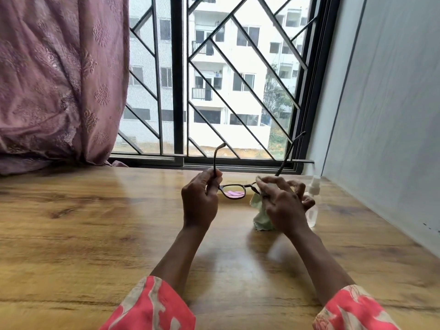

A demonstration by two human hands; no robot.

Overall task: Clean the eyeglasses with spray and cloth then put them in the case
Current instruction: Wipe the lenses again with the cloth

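Dark-framed eyeglasses [234,191] are held up above the wooden table [95,222], temples unfolded and pointing away toward the window. My left hand [200,201] pinches the frame at its left hinge. My right hand [283,201] presses a pale green cloth [260,217] around the right lens, which the cloth and fingers hide. The left lens shows a pink reflection. A clear spray bottle [313,201] with a white nozzle stands on the table just right of my right hand. No case is visible.
A window with a black diagonal grille [214,91] runs along the table's far edge. A mauve curtain [59,79] hangs at the left and rests on the table. A pale wall [385,115] borders the table on the right.
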